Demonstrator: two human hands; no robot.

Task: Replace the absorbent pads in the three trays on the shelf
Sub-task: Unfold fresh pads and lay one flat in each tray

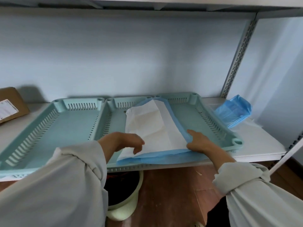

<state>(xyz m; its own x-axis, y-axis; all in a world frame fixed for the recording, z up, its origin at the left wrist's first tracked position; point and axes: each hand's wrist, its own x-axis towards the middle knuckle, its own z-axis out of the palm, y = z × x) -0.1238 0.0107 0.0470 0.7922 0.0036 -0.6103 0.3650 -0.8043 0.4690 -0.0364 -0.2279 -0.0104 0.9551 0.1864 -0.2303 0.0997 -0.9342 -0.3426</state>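
Cardboard box [11,104] far left, pale bin [124,203] on wooden floor [172,194]

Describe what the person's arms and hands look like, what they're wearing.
Both arms wear loose, pale grey fabric sleeves, pushed up and bunched into thick folds just below the wrists. The left hand and right hand are bare: no gloves, and no rings, watch or bracelet show in this view. The cloth bears no visible markings.

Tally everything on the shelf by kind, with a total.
Green trays: 3
Absorbent pad, partly unfolded: 1
Blue plastic bundle: 1
Cardboard box: 1
Total: 6
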